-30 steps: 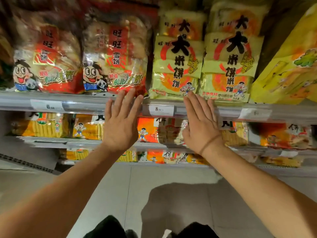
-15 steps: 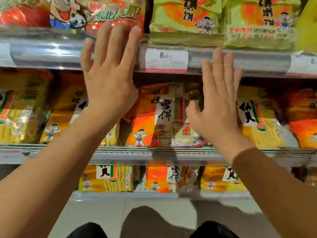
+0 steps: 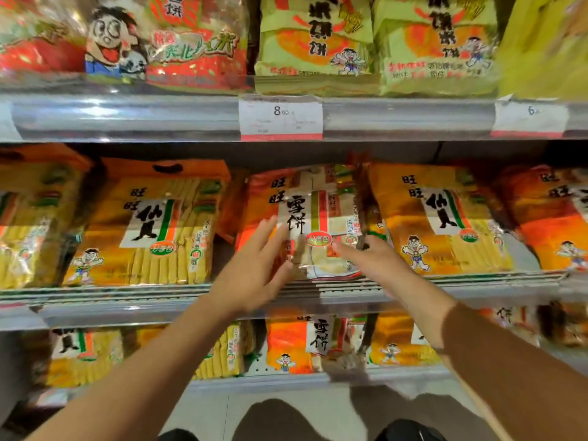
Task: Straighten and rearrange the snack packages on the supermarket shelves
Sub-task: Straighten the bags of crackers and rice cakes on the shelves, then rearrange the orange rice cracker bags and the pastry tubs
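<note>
Orange and clear film, the snow-cracker pack point(image 3: 305, 218) stands upright on the middle shelf point(image 3: 127, 305), directly ahead between my hands. My left hand point(image 3: 254, 268) and right hand point(image 3: 378, 262) flank its lower half, fingers loosely spread and gripping nothing. Both look equally near.

A: What colour is the middle pack point(image 3: 305, 218) on the centre shelf?
B: Orange, with a white label, black brush characters and a red and green stripe.
A: And its neighbours?
B: The pack to its left point(image 3: 149, 224) and the pack to its right point(image 3: 442, 218) are golden yellow with orange tops, each with a white label edged green and red and a cartoon boy.
A: Above?
B: A red bag point(image 3: 165, 43) with a cartoon face, and pale green bags point(image 3: 313, 43) with orange circles. The price tag point(image 3: 280, 117) is white with a red lower edge.
</note>
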`<action>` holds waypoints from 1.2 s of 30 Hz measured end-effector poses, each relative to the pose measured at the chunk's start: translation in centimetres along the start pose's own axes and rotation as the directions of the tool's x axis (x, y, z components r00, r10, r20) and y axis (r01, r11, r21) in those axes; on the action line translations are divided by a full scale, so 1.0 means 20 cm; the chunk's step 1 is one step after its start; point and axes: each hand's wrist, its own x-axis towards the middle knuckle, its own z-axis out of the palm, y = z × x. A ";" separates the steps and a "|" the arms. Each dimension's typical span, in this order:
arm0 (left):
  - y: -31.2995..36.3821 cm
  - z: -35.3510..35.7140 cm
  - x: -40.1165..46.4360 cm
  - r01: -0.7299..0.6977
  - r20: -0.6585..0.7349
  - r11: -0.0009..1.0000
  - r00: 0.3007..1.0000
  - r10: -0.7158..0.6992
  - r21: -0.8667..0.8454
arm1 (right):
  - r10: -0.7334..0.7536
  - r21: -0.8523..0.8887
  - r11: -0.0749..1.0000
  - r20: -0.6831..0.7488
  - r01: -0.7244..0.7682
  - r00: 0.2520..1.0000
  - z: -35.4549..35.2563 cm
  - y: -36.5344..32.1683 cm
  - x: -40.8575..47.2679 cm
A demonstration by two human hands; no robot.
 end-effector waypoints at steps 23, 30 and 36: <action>0.01 -0.32 0.11 0.617 0.379 0.257 0.706 -0.598 -0.744 | -0.009 0.435 0.900 0.061 -0.018 0.998 -0.24 -0.08 -0.25; 0.25 -0.74 -0.08 0.850 0.772 0.112 0.516 -0.372 -0.514 | 0.144 0.330 0.915 0.270 -0.232 0.952 -0.44 -0.24 -0.80; 0.53 -1.02 -0.17 0.904 0.832 0.268 0.415 -0.369 -0.332 | 0.307 0.275 0.884 0.269 -0.378 0.913 -0.66 -0.42 -1.35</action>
